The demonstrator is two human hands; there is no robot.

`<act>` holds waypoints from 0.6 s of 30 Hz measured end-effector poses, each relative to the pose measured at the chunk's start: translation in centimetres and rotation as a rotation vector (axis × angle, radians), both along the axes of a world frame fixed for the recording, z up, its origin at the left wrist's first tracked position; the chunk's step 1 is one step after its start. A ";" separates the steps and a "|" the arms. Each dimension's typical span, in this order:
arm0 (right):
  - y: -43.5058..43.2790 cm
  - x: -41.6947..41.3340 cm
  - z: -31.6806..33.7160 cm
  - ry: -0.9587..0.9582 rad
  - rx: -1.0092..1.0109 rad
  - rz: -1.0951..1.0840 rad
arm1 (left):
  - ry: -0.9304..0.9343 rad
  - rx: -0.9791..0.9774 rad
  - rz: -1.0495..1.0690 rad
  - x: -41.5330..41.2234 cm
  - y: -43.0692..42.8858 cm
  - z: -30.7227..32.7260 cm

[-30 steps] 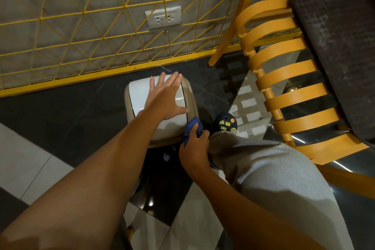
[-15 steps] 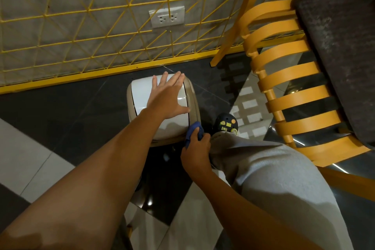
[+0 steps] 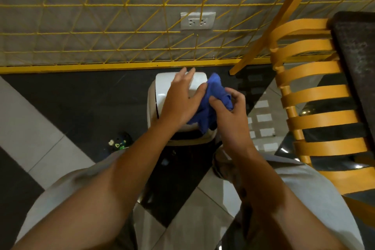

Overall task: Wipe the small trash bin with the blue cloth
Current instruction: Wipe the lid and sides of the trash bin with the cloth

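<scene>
Now the left hand (image 3: pixel 180 99) lies flat on the bin (image 3: pixel 162 89), the right hand (image 3: pixel 230 113) gripping the cloth (image 3: pixel 213 95). A yellow chair (image 3: pixel 316 95) stands beside.

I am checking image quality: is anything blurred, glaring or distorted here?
Head view: the left hand and blue cloth are motion-blurred; the glossy floor shows small glare spots; light is dim and warm; the forearms loom large, a wide-angle effect.
</scene>
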State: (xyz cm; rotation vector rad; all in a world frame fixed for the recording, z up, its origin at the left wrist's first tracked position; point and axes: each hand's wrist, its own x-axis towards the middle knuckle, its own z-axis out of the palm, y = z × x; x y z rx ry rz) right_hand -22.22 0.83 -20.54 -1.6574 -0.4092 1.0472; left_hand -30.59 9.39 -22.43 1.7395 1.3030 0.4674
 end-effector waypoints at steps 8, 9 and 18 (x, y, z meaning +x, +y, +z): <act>3.1 -5.1 1.2 0.229 -0.209 0.481 | -0.295 -0.385 0.367 -6.6 -1.0 1.4; 3.6 -5.0 0.9 0.008 -0.230 0.635 | -0.296 -0.354 0.444 -7.6 -0.7 1.0; 8.2 -2.2 -3.7 -1.019 -0.353 1.152 | -0.249 -0.284 0.550 -9.4 4.0 -2.6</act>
